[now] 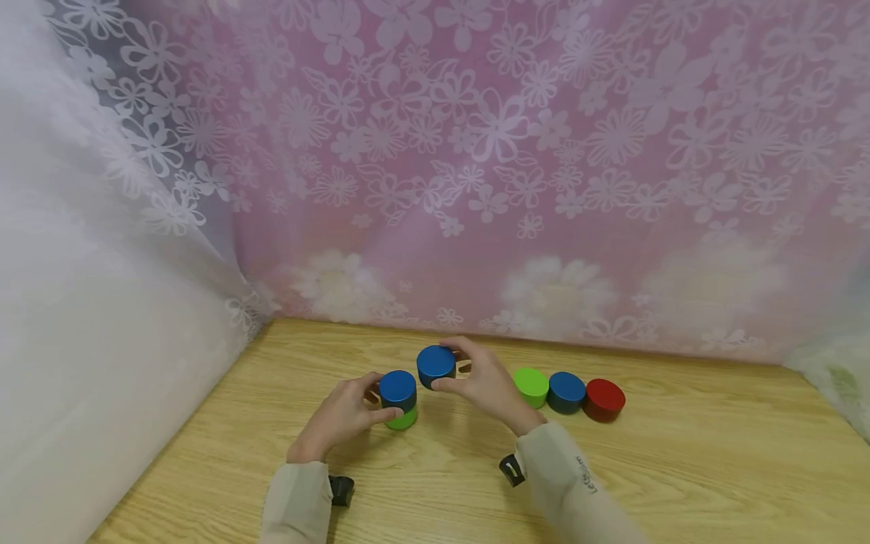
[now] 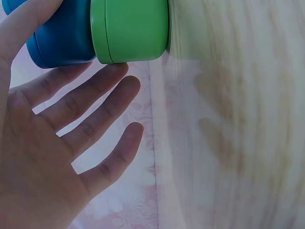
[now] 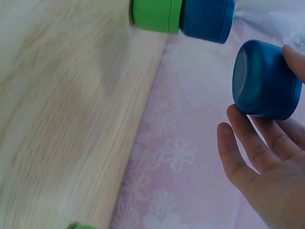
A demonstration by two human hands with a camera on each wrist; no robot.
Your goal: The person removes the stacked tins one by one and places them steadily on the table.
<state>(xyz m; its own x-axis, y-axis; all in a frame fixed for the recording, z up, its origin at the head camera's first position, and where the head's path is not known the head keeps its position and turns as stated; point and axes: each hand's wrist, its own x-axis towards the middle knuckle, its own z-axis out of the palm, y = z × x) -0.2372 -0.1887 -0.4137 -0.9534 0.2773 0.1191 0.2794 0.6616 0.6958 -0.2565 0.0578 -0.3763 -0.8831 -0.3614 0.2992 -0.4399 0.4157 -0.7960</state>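
Observation:
On the left, a blue round tin (image 1: 398,388) sits on top of a green round tin (image 1: 402,418), which stands on the table. My left hand (image 1: 343,415) pinches the blue one between thumb and fingers; in the left wrist view a fingertip also meets the green tin (image 2: 131,31). Just right of this stack, my right hand (image 1: 485,381) holds a second blue tin (image 1: 436,366) by its side. The right wrist view shows this held tin (image 3: 267,81) raised off the table, its flat bottom showing, thumb and fingers on opposite sides.
To the right, a green tin (image 1: 531,387), a blue tin (image 1: 566,393) and a red tin (image 1: 604,400) stand in a row on the wooden table (image 1: 714,446). A pink flowered curtain (image 1: 476,189) hangs behind the table, with white cloth (image 1: 122,302) along the left.

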